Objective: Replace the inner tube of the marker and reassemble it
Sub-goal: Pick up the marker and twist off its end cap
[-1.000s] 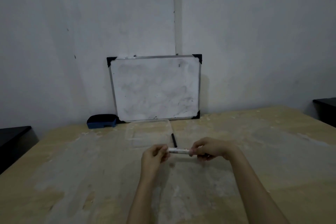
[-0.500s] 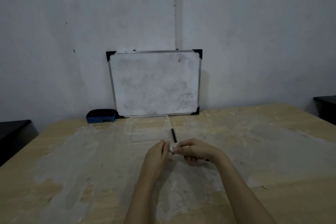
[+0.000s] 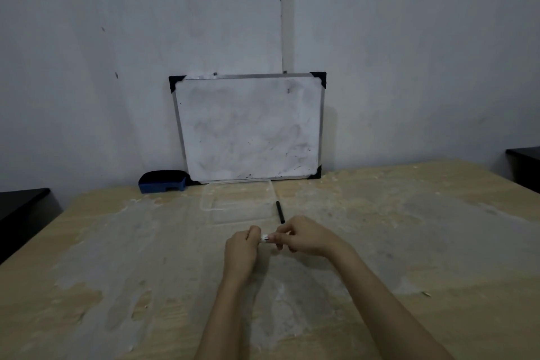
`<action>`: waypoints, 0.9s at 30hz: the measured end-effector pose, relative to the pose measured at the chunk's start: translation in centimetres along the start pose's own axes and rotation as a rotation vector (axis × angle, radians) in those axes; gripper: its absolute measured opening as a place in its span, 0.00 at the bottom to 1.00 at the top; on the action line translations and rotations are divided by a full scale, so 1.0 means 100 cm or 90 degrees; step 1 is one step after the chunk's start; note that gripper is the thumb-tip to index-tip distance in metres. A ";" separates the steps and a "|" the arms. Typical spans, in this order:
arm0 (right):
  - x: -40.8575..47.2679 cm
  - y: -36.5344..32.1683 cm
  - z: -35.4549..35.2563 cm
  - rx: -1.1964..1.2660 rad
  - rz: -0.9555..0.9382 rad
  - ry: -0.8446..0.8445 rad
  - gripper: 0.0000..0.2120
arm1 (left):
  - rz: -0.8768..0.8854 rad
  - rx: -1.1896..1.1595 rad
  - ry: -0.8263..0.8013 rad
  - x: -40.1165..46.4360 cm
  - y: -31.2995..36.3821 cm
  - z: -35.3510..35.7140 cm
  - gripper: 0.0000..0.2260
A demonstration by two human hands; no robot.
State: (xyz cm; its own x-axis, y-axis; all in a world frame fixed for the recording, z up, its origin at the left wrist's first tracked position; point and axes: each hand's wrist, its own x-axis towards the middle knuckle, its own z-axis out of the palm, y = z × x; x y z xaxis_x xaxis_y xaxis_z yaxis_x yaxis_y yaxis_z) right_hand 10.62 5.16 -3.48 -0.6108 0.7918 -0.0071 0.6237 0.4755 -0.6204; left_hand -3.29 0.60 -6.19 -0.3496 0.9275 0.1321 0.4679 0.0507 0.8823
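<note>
Sitting at about ten o'clock from the hands, at the far left of the table, a blue whiteboard eraser rests against the wall. Just right of it a smudged whiteboard leans upright, and in front of that a clear plastic tray lies flat on the wood.

Nearer the viewer, the left hand is curled into a narrow pinch around one end of the marker. Only a short white stretch of the barrel shows between the two hands. The right hand, at three o'clock from that stretch, is closed over the rest of the marker, its fingers wrapped round it. The hands are nearly touching, just above the table.

At twelve o'clock from the right hand, beside the tray's right edge, a thin black stick lies on the table. It may be an inner tube or a cap, but the view is too dim to tell which.

Judging by the opposed grips on one short body, the step in hand looks like working a joint at the marker's end, either pressing it together or twisting it. Which direction cannot be told. If the piece is going on, the next move calls for a straight axial push with both parts in line, since a skewed push could jam it.
</note>
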 end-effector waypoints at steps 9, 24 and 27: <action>-0.002 0.008 0.011 -0.476 -0.154 0.147 0.23 | -0.072 -0.028 0.018 0.005 -0.003 0.001 0.21; -0.008 -0.005 -0.007 0.051 -0.026 -0.049 0.20 | 0.102 -0.085 -0.038 -0.014 0.009 -0.008 0.21; -0.013 -0.003 -0.011 0.155 0.003 -0.112 0.21 | 0.168 0.009 0.013 -0.014 0.010 -0.008 0.22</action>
State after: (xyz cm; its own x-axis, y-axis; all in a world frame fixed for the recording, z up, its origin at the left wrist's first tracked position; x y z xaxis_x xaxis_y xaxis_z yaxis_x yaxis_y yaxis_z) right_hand 11.80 4.37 -2.44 -0.6967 0.7049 -0.1331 0.5043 0.3493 -0.7897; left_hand -2.93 -0.97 -5.11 -0.2295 0.9017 0.3665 0.5569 -0.1872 0.8092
